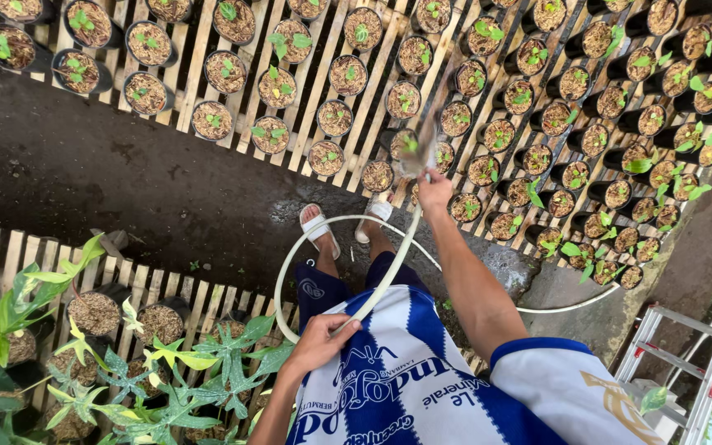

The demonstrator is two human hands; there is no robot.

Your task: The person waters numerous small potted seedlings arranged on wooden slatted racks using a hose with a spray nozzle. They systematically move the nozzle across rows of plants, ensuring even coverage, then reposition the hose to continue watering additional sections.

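Right hand (434,191) grips the white hose (389,272) near its outlet, water spraying onto small black seedling pots (405,99) set in rows on a slatted wooden rack (195,62). Left hand (320,339) is closed on the hose lower down. Sandalled feet (320,229) stand on wet concrete (125,181). Aluminium ladder (681,363) at lower right

We see a smooth pale plastic hose (389,272), rough slatted wooden racks (208,74), wet dark concrete (125,181), and a metal ladder (677,363) at four o'clock.
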